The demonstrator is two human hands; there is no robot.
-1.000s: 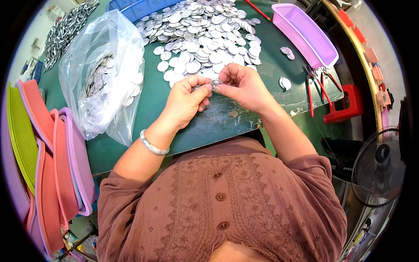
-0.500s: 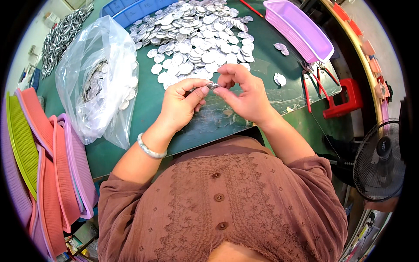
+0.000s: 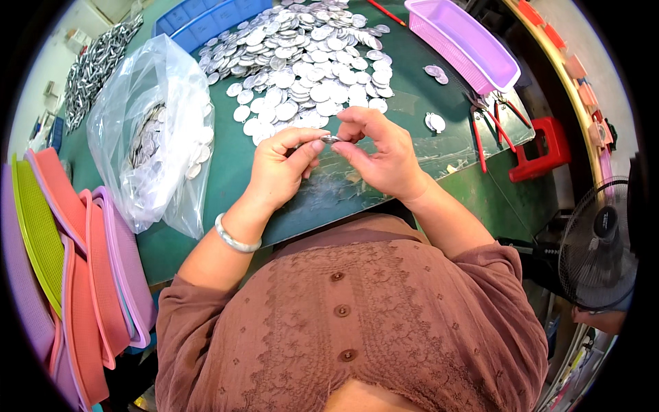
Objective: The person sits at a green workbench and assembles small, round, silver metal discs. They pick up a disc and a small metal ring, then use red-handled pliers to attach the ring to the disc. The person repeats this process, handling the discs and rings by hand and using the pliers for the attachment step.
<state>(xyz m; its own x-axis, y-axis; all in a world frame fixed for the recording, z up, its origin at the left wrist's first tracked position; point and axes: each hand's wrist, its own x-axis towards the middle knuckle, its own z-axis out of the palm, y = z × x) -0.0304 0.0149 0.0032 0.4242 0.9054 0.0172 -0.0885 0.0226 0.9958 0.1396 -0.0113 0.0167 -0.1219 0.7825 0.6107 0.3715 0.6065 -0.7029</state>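
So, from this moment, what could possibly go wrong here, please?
The left hand pinches a small silver piece, which might slip and get lost among the heaped silver discs just beyond. The clear plastic bag with discs inside lies close to the left forearm, which could perhaps catch and drag it. The red-handled pliers lie by the edge of the table, so a bump might knock them off.

Held silvery disc tipped, now nearly edge-on.

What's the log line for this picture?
left hand: pinches silvery disc | right hand: beside it | ahead: disc pile | left: clear bag
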